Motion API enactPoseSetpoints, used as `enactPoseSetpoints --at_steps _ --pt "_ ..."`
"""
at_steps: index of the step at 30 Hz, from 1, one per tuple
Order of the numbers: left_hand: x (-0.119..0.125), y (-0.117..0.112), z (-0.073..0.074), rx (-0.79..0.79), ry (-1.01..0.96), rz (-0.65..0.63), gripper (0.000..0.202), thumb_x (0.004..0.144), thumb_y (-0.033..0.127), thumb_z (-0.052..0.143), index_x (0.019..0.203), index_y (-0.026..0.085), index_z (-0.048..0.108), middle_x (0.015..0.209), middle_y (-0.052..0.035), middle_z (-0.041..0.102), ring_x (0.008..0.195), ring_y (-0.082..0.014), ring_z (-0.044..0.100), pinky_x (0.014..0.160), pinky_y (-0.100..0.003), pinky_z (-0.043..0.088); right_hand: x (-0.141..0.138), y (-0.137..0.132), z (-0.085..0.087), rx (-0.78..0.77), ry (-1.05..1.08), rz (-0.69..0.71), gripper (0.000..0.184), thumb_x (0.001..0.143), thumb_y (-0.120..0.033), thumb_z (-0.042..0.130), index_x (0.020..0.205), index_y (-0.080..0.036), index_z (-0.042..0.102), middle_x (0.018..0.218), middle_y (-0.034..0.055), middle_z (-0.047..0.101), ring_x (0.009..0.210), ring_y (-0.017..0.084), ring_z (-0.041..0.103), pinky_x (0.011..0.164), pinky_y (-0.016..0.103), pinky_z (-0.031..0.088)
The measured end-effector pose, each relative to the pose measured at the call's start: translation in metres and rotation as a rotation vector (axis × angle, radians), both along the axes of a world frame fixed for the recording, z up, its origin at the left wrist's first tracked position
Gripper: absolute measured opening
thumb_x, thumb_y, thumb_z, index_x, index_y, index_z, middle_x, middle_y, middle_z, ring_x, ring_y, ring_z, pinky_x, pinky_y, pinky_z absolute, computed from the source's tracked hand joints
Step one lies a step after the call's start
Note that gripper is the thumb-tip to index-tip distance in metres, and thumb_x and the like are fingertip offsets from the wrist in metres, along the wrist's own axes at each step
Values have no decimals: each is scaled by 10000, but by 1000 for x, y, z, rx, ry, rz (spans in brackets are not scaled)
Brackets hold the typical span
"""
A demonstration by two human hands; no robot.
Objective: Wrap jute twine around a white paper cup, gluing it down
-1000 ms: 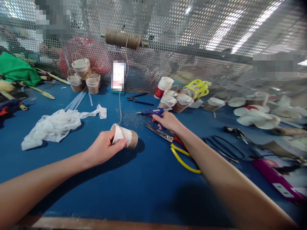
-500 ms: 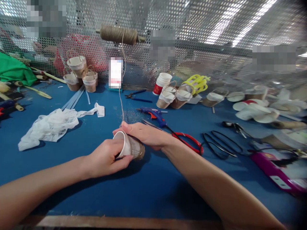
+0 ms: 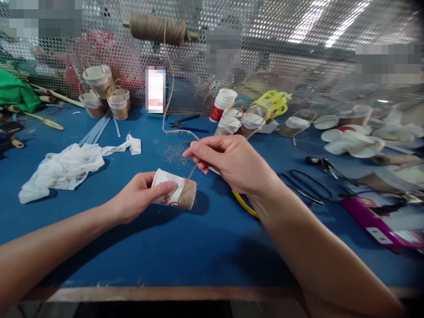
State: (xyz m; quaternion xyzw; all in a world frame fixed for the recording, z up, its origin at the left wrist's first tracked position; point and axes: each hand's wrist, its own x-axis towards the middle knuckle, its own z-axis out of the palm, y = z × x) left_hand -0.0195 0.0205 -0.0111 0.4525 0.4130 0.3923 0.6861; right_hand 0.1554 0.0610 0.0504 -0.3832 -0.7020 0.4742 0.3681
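Dead center of the frame, my left hand (image 3: 135,204) grips the paper cup (image 3: 179,192) lying sideways, base pointing right, while my right hand (image 3: 233,161), just up-right of it, pinches the twine (image 3: 191,174) running to its wrapped end.

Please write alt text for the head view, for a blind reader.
The left hand holds a paper cup on its side at a blue table, while the right hand pinches twine running from the cup's wrapped base to a spool.
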Motion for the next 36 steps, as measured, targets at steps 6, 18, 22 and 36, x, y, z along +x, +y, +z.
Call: enactPoseSetpoints --at_steps 6,18,22,36 --pt "1 -1 1 -67 -18 6 198 683 275 655 802 116 650 716 -31 672 594 -97 579 608 -223 457 0 1 -2 63 -93 -60 257 756 -374 569 726 -137 665 480 -34 477 454 56 416 423 201 322" --pt "2 -3 0 -44 40 -12 161 721 271 620 801 133 642 733 -26 678 599 -98 578 586 -203 448 -1 -8 3 164 -153 -100 290 742 -410 571 686 -142 667 480 -32 484 452 58 406 427 210 313" --pt "0 -5 -1 14 79 -72 161 737 275 601 820 145 647 763 -22 683 624 -102 587 617 -211 459 -3 -6 0 140 -148 -98 306 736 -420 573 681 -133 663 481 -30 490 447 56 402 420 209 304" --pt "0 -11 6 170 139 -102 149 745 247 582 835 146 644 753 -18 677 635 -102 579 627 -198 477 -3 1 -11 79 -151 -110 295 741 -392 573 693 -117 667 466 -42 483 430 44 365 410 209 274"
